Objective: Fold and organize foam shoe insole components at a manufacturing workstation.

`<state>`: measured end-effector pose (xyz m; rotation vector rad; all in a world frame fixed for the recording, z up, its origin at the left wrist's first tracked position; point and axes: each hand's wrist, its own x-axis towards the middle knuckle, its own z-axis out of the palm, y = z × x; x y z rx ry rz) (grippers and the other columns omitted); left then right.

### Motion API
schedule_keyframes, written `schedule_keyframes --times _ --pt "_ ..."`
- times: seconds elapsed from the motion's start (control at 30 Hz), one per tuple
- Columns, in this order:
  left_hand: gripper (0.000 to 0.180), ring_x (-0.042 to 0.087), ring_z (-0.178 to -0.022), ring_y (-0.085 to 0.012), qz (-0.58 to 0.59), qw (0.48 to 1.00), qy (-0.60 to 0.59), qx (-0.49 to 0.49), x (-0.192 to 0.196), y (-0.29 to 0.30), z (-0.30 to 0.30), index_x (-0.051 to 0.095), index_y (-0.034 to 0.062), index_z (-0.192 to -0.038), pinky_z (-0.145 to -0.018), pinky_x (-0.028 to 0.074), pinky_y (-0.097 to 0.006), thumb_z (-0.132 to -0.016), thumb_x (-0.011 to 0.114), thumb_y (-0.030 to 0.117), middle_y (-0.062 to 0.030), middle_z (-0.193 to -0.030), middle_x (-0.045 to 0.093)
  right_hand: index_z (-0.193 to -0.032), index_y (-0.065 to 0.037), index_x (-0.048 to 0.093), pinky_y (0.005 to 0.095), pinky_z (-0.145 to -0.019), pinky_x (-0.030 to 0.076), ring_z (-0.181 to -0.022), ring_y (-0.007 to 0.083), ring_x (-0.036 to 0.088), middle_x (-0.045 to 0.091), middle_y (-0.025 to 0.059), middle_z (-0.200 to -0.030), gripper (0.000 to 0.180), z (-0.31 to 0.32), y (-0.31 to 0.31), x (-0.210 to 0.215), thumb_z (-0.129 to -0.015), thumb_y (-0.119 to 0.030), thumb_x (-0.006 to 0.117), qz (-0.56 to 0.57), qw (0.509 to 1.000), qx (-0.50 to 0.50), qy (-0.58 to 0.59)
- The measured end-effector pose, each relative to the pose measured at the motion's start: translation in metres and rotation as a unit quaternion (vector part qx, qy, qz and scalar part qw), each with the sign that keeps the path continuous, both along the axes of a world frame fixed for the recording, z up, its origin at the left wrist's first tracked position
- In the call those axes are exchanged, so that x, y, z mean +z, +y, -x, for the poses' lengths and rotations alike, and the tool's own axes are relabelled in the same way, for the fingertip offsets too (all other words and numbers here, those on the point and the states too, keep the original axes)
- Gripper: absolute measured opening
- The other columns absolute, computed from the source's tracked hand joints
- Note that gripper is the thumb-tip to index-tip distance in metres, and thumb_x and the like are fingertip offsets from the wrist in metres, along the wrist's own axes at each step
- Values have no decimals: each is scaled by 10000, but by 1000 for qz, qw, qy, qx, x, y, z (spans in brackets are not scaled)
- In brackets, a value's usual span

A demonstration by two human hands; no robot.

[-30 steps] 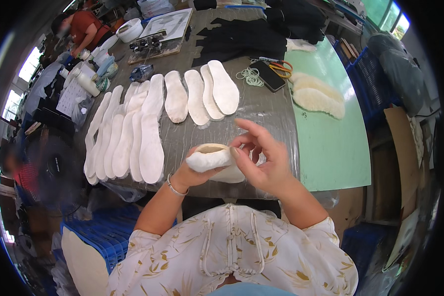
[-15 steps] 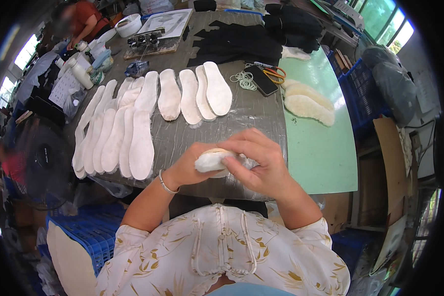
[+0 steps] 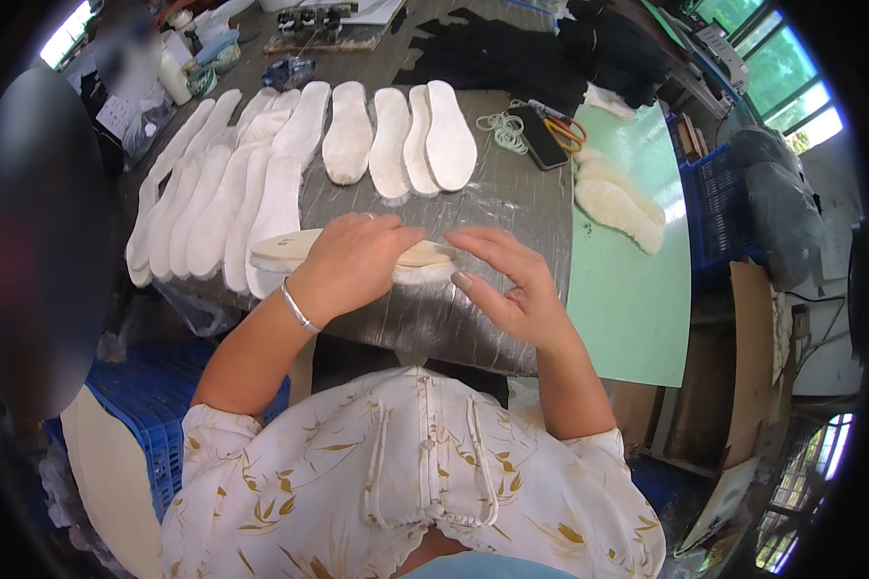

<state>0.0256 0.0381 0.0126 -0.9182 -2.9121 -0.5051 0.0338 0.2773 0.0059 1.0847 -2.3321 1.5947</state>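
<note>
Left hand grip flat on tan insole, pressing it onto fleecy insole at worktop front edge; right hand open, fingertips beside it. Row of white insoles behind looks finished; two fleecy pieces right of it likely pending.

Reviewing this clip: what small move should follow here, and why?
Probably press the right hand down onto the insole's fleecy end. The left hand already lies flat on the insole, pinning it to the table, while the right hand's fingers sit open just beside that end.
</note>
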Motion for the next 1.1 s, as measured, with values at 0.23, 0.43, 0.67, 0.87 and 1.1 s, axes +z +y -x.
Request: schedule_keyframes --times 0.23,0.43,0.67,0.87,1.1 --pt "248 684 -837 -339 108 985 -134 -25 -45 3 10 729 126 -1016 -730 539 -447 -768 741 125 -109 -874 699 -1076 -38 731 368 -788 539 -919 289 664 713 119 -1029 237 0 -16 -51 -843 -81 748 -54 998 -42 -7" --pt "277 696 -853 -338 132 969 -205 -41 -54 14 18 729 110 -983 -726 546 -458 -777 781 288 -129 -899 720 -979 -22 721 372 -745 544 -842 294 666 714 120 -944 152 -1 -14 -79 -828 -7 712 -62 996 -65 9" --pt "444 660 -899 -339 -74 983 -166 -4 -75 -19 6 697 63 -1120 -770 511 -412 -821 760 386 -125 -985 700 -995 -10 712 377 -781 533 -880 307 660 711 134 -975 150 0 18 -100 -849 8 682 -101 990 -90 -44" --pt "261 671 -881 -307 -110 986 -127 -16 -81 -30 -6 716 47 -1060 -771 504 -397 -857 733 212 -106 -995 719 -1022 10 714 353 -816 531 -918 296 675 714 146 -1014 182 -1 26 -109 -845 18 671 -115 988 -76 -76" --pt "241 684 -895 -269 -112 989 -94 -8 -88 -29 -10 732 62 -1034 -793 504 -360 -820 761 168 -79 -1012 730 -1004 -27 737 381 -774 527 -878 291 671 723 107 -983 213 4 0 -98 -823 -137 765 -147 986 -74 -18"
